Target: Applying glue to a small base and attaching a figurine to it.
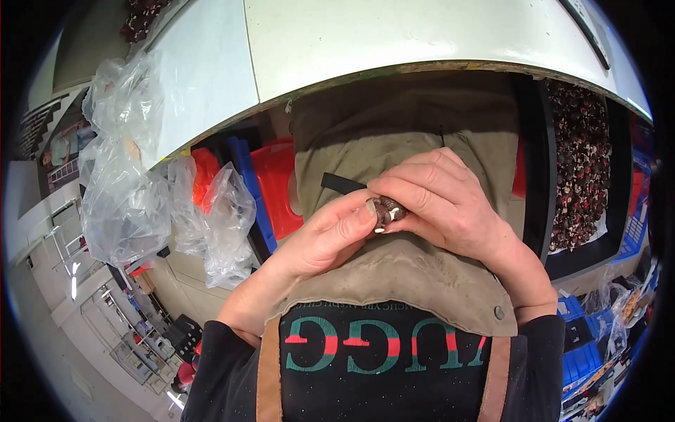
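Observation:
In front of my apron [394,281], my left hand [320,239] and my right hand [450,204] meet, fingers closed around a small dark brown piece [384,211] with white spots. My left thumb presses on its left side. The right fingers curl over it from above, hiding much of it, so its exact kind is unclear. A flat black bar [341,184] sticks out to the left beyond the left fingers. Its other end is hidden by the hands, and I cannot tell which hand has it.
A white tabletop [394,35] curves across the far side. To the right stands a black tray [538,190] filled with many small dark brown, red and white pieces [580,162]. Clear plastic bags [126,183] hang at the left edge, near a red stool [275,186]. Blue crates [580,355] sit at lower right.

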Motion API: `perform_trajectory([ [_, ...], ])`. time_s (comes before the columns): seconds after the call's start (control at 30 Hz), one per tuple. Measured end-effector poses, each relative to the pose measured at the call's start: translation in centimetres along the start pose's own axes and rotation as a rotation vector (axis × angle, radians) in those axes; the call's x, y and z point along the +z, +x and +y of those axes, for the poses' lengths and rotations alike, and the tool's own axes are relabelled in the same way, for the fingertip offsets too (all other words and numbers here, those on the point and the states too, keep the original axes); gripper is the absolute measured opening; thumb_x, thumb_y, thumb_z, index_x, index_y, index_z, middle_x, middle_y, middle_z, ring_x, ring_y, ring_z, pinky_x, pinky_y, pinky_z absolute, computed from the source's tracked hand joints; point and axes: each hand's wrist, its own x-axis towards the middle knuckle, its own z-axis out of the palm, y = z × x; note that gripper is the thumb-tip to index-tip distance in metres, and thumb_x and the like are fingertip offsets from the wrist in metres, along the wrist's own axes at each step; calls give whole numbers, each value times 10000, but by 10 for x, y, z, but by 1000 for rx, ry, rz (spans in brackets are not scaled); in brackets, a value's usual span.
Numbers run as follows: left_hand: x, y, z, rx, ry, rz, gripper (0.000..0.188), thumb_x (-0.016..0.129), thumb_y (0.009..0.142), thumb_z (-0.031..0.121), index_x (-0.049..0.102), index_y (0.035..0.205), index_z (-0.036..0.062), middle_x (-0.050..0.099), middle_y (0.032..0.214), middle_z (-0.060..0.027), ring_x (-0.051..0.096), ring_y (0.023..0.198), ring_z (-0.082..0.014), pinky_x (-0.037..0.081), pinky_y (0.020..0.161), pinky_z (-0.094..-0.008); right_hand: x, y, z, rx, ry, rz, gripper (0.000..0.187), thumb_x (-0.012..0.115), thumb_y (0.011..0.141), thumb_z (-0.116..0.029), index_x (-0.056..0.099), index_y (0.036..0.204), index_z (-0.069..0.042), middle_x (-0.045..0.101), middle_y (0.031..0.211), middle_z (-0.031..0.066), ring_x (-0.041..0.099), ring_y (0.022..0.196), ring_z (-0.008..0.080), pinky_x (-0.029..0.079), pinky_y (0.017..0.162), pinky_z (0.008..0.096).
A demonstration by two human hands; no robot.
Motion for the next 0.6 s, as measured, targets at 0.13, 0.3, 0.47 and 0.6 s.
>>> perform_trajectory([
  [0.13,3,1,3,-20,-14,41,521,504,916,376,427,1240,-24,493,1172,-75,444,1101,-152,331,965,-308,2,0,2,-17,5,24,403,730,638,-181,603,990,-34,618,917,53,577,818,223,446,702,324],
  [0.3,5,9,9,-11,13,64,518,510,913,374,437,1233,-26,499,1167,-74,449,1097,-150,338,962,-309,0,2,10,-37,3,61,398,731,638,-182,604,984,-32,618,909,53,577,807,224,445,696,324],
  [0.47,6,4,25,87,18,78,419,521,916,301,475,1194,-9,528,1122,-61,494,1038,-135,393,918,-303,-8,30,10,-144,-23,81,406,740,618,-185,606,962,-16,617,897,86,583,782,253,453,685,340],
  [0.6,2,13,62,152,26,-54,360,522,916,300,508,1135,15,536,1042,-25,496,989,-89,417,881,-269,-7,70,4,-192,-167,102,322,713,660,-169,617,909,11,625,881,120,589,775,287,468,692,366],
])
